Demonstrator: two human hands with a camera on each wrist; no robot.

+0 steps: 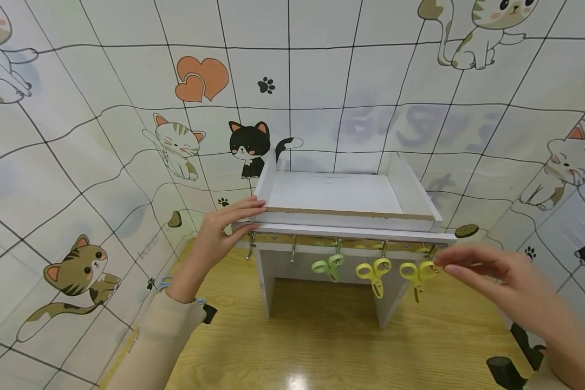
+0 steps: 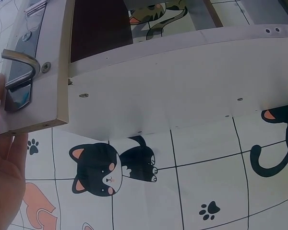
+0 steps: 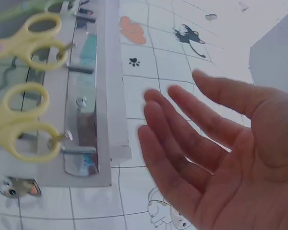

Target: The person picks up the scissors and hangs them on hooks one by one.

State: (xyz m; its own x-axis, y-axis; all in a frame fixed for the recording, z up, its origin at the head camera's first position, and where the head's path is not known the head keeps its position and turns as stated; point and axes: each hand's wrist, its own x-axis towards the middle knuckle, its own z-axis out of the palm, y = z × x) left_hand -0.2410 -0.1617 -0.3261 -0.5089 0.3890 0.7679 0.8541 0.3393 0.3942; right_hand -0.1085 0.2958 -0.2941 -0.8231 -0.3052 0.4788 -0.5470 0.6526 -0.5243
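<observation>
A white shelf unit (image 1: pixel 322 236) has a row of metal hooks along its front edge. Green scissors (image 1: pixel 332 265), yellow scissors (image 1: pixel 374 273) and a second yellow pair (image 1: pixel 417 275) hang from hooks at the middle and right. My left hand (image 1: pixel 219 233) rests on the shelf's left front corner, its fingers fairly straight and the thumb by the front edge. Close to the rightmost yellow scissors is my right hand (image 1: pixel 502 276). The right wrist view shows that hand (image 3: pixel 206 158) loosely bent, apart from the scissors and holding nothing.
Two hooks at the left, including the end hook (image 1: pixel 251 246), carry no scissors. Blue scissors (image 1: pixel 164 283) lie on the wood-grain surface (image 1: pixel 292 346), partly behind my left arm. A cat-printed sheet (image 1: pixel 317 76) surrounds the unit at the back and sides.
</observation>
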